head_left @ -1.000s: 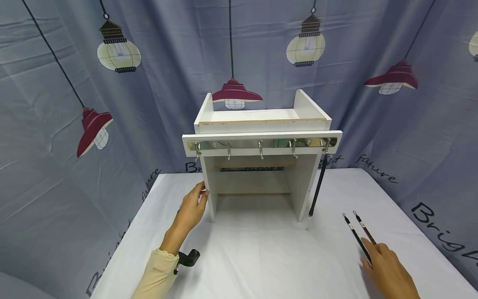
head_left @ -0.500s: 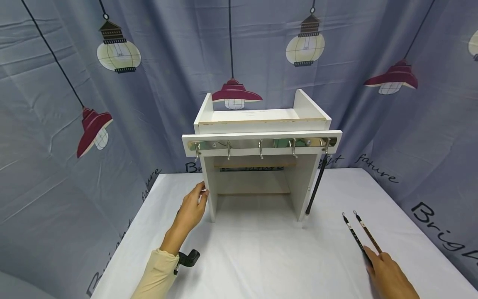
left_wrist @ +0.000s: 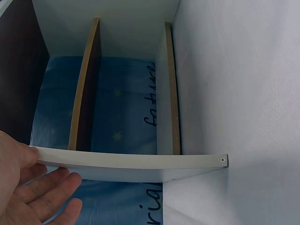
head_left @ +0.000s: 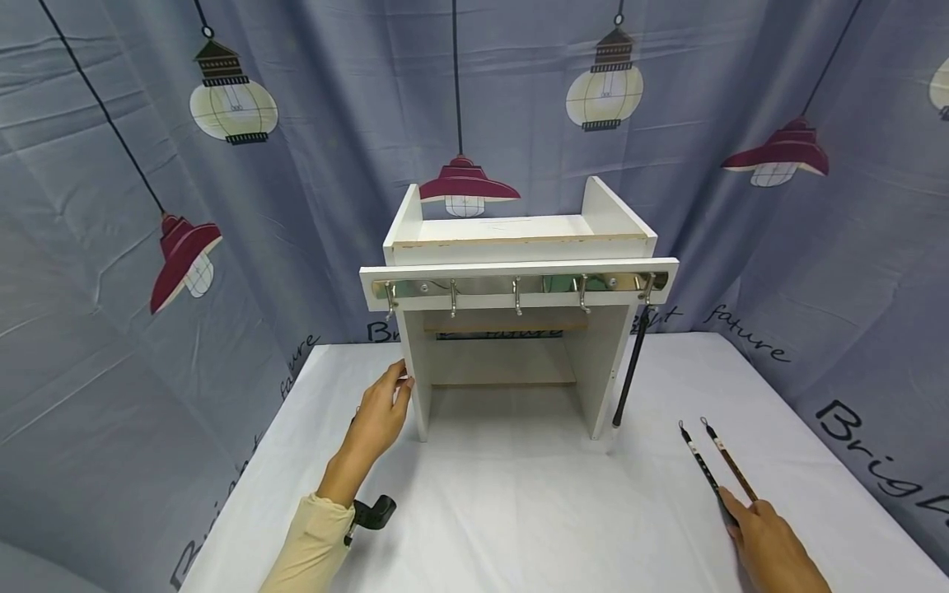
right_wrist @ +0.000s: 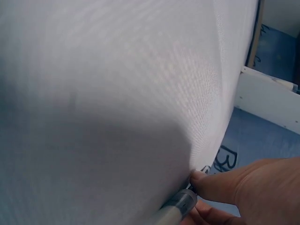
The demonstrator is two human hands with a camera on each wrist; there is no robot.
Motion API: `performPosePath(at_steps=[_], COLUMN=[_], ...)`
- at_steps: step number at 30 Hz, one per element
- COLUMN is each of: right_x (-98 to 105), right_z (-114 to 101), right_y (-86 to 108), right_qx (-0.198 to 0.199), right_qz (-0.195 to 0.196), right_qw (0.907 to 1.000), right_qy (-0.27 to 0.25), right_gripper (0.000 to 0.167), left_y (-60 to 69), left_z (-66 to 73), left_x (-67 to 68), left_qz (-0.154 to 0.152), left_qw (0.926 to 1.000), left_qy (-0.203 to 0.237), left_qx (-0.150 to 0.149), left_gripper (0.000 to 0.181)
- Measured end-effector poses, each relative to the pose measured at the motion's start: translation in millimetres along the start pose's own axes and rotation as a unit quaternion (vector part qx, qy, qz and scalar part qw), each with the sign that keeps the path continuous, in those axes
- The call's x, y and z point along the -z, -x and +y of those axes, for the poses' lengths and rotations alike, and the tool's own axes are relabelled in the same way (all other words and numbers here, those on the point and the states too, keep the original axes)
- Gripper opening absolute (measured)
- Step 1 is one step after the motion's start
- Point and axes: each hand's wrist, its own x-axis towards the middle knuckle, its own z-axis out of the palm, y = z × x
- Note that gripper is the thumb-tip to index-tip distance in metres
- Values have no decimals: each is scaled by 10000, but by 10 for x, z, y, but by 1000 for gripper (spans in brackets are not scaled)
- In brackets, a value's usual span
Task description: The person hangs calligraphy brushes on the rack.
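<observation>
In the head view a white shelf unit [head_left: 519,251] stands on the table; metal hooks line its front board. A dark calligraphy brush [head_left: 630,371] hangs from the rightmost hook, tip down. My left hand [head_left: 381,416] touches the unit's left side panel [left_wrist: 136,161], thumb at its front edge, fingers loosely extended along the outer face. At right, my right hand [head_left: 778,543] pinches a black calligraphy brush [head_left: 700,461] between thumb and fingers; its pale tip [right_wrist: 171,214] shows in the right wrist view. A brown calligraphy brush [head_left: 730,457] lies beside it, its lower end hidden by the hand.
White cloth covers the table [head_left: 519,519]. A patterned blue-grey curtain [head_left: 334,165] hangs behind and on both sides. Inside the unit, wood-edged shelf boards [left_wrist: 84,89] span between the panels.
My right hand has shifted slightly down along the black brush, uncovering more of the brown one. The hanging brush sways a little. My left hand has stayed in place.
</observation>
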Motion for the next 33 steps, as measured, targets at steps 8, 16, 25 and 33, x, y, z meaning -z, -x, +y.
performPosePath(at_steps=[8, 16, 25, 33], right_x=[-16, 13, 7, -20], right_z=[27, -14, 4, 25], right_y=[-20, -11, -28, -47], right_qx=[75, -104, -48, -28], right_qz=[-44, -179, -239, -242], right_qw=[9999, 9997, 9997, 9997], right_qy=[-78, -122, -77, -38], right_gripper=[52, 52, 51, 49], left_y=[1, -8, -2, -3], left_z=[1, -6, -4, -7], left_x=[4, 0, 2, 1], left_qz=[3, 14, -31, -33], left_qw=[10000, 10000, 10000, 10000], left_qy=[-14, -20, -15, -25], left_qx=[-34, -49, -9, -31], left_gripper=[44, 44, 45, 45])
